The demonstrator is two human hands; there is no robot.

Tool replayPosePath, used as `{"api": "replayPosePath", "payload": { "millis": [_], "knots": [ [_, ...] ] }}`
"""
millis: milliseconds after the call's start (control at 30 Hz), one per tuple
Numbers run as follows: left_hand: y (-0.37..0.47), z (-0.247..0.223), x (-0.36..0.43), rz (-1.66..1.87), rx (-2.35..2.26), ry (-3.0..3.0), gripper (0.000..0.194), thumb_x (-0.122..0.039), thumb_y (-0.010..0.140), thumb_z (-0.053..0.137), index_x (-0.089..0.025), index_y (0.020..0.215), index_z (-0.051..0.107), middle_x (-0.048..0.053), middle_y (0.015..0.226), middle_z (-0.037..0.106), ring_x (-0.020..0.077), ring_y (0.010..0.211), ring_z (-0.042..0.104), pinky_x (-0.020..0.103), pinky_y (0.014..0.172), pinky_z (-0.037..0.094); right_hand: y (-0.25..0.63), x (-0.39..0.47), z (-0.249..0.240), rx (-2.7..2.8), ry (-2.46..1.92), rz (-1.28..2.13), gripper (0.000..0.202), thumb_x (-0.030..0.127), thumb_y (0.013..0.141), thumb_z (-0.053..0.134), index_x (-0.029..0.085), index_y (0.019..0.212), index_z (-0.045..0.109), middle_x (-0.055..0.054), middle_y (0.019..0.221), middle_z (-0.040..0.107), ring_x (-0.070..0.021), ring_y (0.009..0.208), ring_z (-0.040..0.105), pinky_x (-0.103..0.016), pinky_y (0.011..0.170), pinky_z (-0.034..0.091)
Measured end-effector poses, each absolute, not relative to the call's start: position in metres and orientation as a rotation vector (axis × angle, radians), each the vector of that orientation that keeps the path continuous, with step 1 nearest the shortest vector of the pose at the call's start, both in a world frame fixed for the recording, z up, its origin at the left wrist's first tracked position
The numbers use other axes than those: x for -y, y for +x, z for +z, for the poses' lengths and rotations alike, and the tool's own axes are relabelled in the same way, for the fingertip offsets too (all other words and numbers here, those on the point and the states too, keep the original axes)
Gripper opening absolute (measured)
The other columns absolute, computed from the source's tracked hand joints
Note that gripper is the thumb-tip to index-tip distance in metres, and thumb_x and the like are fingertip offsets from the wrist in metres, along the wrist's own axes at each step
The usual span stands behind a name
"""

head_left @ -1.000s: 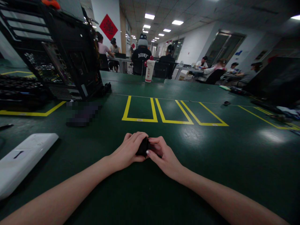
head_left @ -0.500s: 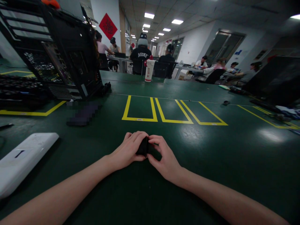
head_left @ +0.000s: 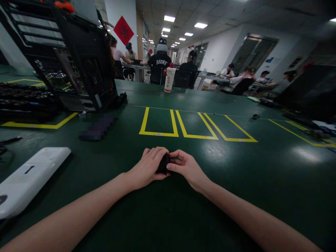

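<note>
A small black object (head_left: pixel 163 164), dark and box-like, stands on the green table (head_left: pixel 168 217) in front of me. My left hand (head_left: pixel 147 166) is wrapped over it from the left, fingers across the top and thumb along the near side. At its right edge is my right hand (head_left: pixel 187 169), with thumb and fingertips closed on that edge. Much of the object is covered by my fingers, and its exact kind cannot be made out.
Yellow tape outlines (head_left: pixel 159 134) mark the table beyond my hands. To the left are a white device (head_left: pixel 39 175), a blurred dark item (head_left: pixel 97 127) and an open black computer case (head_left: pixel 86 70). A white cup (head_left: pixel 169 79) stands at the far edge. Several people sit behind.
My right thumb has moved up from the lower edge of the black object to its right side, and the fingers have closed in. The left hand keeps its hold; the view has shifted slightly.
</note>
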State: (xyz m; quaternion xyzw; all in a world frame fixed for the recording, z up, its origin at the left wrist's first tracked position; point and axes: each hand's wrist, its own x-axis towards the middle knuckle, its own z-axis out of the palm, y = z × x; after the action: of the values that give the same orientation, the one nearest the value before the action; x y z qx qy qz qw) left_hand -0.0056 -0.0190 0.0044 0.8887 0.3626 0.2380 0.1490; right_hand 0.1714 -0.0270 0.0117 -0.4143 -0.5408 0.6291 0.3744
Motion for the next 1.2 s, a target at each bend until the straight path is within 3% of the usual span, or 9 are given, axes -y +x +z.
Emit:
{"api": "replayPosePath", "payload": {
  "millis": [300,400,600,733,967,1100,1200],
  "knots": [
    [-0.005,0.012,0.023,0.635,-1.06,2.585,0.055,-0.028,0.074,0.064,-0.02,0.119,0.032,0.009,0.118,0.047,0.0259,0.105,0.046,0.039,0.085,0.034,0.17,0.03,0.017,1.429,-1.119,1.602,0.031,0.018,0.069,0.066,0.021,0.096,0.051,-0.003,0.1,0.055,-0.0179,0.092,0.057,-0.036,0.079,0.048],
    [-0.007,0.015,0.025,0.612,-1.045,2.581,0.054,-0.028,0.076,0.062,-0.02,0.119,0.032,0.01,0.12,0.046,0.0258,0.105,0.046,0.039,0.085,0.034,0.17,0.033,0.012,1.519,-1.026,1.568,0.024,0.017,0.074,0.061,0.021,0.094,0.05,-0.002,0.099,0.056,-0.0179,0.094,0.057,-0.035,0.079,0.049],
    [-0.006,0.015,0.025,0.612,-1.079,2.554,0.058,-0.019,0.072,0.065,-0.02,0.119,0.031,0.009,0.121,0.046,0.0254,0.106,0.045,0.039,0.086,0.033,0.171,0.046,0.005,1.726,-0.996,1.32,0.028,0.017,0.08,0.054,0.026,0.105,0.047,-0.001,0.104,0.052,-0.0163,0.099,0.055,-0.035,0.087,0.047],
    [-0.005,0.015,0.024,0.633,-1.072,2.551,0.056,-0.02,0.072,0.064,-0.021,0.118,0.032,0.008,0.118,0.048,0.0252,0.102,0.047,0.038,0.084,0.033,0.17,0.047,0.003,1.816,-1.027,1.13,0.02,0.019,0.083,0.05,0.025,0.102,0.049,-0.002,0.107,0.048,-0.0162,0.097,0.053,-0.034,0.083,0.048],
    [-0.005,0.005,0.02,0.698,-1.053,2.546,0.059,-0.024,0.07,0.068,-0.022,0.118,0.033,0.007,0.117,0.049,0.0248,0.102,0.047,0.037,0.084,0.032,0.167,0.038,0.002,1.725,-1.064,1.222,0.011,0.03,0.088,0.039,0.022,0.095,0.042,-0.001,0.087,0.05,-0.0138,0.081,0.054,-0.028,0.067,0.049],
    [-0.005,0.009,0.021,0.653,-1.037,2.551,0.055,-0.026,0.073,0.064,-0.022,0.118,0.033,0.007,0.117,0.048,0.0252,0.102,0.048,0.038,0.084,0.033,0.168,0.038,0.007,1.802,-1.042,1.257,0.01,0.028,0.089,0.039,0.022,0.097,0.04,-0.002,0.093,0.048,-0.0149,0.086,0.053,-0.028,0.066,0.051],
    [-0.006,0.015,0.023,0.623,-1.038,2.546,0.054,-0.026,0.075,0.062,-0.022,0.119,0.032,0.008,0.118,0.048,0.0247,0.103,0.048,0.037,0.083,0.033,0.171,0.039,0.008,1.957,-1.06,1.099,0.013,0.023,0.088,0.039,0.022,0.101,0.04,-0.003,0.095,0.048,-0.0155,0.085,0.052,-0.032,0.071,0.05]
  ]
}}
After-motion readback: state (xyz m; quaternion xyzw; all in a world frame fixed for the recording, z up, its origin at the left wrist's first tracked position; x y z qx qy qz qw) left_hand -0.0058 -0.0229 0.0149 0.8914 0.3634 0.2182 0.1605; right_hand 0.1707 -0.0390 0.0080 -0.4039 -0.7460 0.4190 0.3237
